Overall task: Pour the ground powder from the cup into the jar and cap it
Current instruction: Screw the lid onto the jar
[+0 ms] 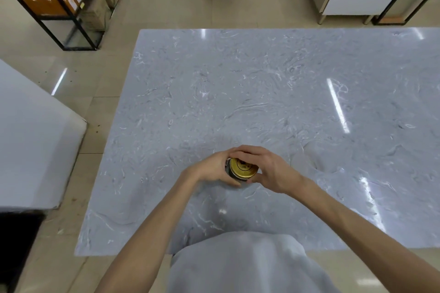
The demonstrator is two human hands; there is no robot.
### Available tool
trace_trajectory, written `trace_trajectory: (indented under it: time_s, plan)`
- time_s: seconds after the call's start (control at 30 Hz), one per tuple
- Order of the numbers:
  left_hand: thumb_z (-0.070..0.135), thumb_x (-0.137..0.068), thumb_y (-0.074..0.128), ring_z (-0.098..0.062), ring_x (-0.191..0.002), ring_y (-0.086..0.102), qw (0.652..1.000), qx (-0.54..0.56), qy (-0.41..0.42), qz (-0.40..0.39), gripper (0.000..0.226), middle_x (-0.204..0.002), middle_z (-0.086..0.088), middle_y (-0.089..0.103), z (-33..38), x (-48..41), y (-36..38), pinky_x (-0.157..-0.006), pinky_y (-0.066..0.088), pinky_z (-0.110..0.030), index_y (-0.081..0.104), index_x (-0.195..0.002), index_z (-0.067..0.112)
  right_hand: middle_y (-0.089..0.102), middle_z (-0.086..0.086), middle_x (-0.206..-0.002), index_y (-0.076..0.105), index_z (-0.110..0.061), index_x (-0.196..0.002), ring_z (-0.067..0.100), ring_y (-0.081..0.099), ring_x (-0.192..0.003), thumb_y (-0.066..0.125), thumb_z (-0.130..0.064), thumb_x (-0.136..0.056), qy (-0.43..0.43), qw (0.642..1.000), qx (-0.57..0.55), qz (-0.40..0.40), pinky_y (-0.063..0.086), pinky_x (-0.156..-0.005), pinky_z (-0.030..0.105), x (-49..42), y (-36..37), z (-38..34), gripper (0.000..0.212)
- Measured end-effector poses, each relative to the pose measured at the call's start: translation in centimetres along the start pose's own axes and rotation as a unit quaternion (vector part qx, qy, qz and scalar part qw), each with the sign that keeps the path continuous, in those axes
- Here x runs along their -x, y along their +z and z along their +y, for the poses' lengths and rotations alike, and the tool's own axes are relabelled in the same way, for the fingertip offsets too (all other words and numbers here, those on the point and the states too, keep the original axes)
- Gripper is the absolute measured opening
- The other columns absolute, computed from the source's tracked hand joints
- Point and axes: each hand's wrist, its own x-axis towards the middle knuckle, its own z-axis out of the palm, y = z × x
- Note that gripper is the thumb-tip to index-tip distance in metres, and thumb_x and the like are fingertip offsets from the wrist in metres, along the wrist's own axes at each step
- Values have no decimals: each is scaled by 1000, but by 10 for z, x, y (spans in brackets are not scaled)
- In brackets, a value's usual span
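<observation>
Gripping jar (230,171) in left hand (214,169), right hand (269,169) fingers pinching gold lid (244,167), contents hidden, apparently above marble table (262,90)

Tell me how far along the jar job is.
Nearly done. The gold lid already sits on the jar; no cup is in view. The left hand steadies the jar while the right hand grips the lid. Left: finish tightening and let go.
</observation>
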Motion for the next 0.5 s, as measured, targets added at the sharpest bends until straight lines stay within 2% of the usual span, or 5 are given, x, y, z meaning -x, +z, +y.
trace_trajectory:
  time_s: [0.1, 0.2, 0.3, 0.4, 0.5]
  plan:
    - [35, -60, 97, 7, -107, 63, 999, -28, 2, -28, 76, -112, 25, 68, 4, -5, -6, -92, 49, -16, 50, -114, 61, 56, 1, -137, 56, -15, -136, 18, 51, -121, 83, -8, -75, -33, 999, 14, -33, 40, -103, 26, -7, -7, 3, 67]
    - [47, -56, 95, 11, -108, 61, 1000, -1, 4, -3, 79, -113, 35, 66, 2, -1, 0, -88, 47, -9, 48, -115, 69, 56, 2, -127, 54, -18, -136, 19, 53, -114, 86, -26, -73, 17, 1000, -2, 10, 45, -99, 33, 0, 2, 4, 71]
    - [54, -58, 95, 8, -112, 61, 998, 42, 15, 46, 83, -121, 32, 64, -2, 4, 17, -84, 51, -11, 48, -126, 62, 48, 2, -117, 51, -18, -132, 17, 50, -106, 89, -38, -66, 105, 988, -48, 99, 48, -95, 36, 10, 21, -1, 79]
    - [46, -60, 96, 10, -110, 61, 996, 55, 18, 70, 86, -120, 34, 63, -1, 7, 22, -78, 52, -9, 47, -129, 60, 46, 1, -118, 51, -10, -128, 17, 49, -109, 88, -50, -60, 140, 973, -73, 169, 46, -96, 29, 12, 39, -7, 87]
    - [40, -63, 93, 3, -110, 64, 996, 50, 16, 79, 83, -121, 29, 65, -3, 7, 23, -82, 61, -26, 49, -131, 56, 43, -3, -120, 45, -14, -127, 7, 48, -109, 73, -73, -63, 196, 953, -120, 198, 41, -94, 13, 19, 48, -10, 91]
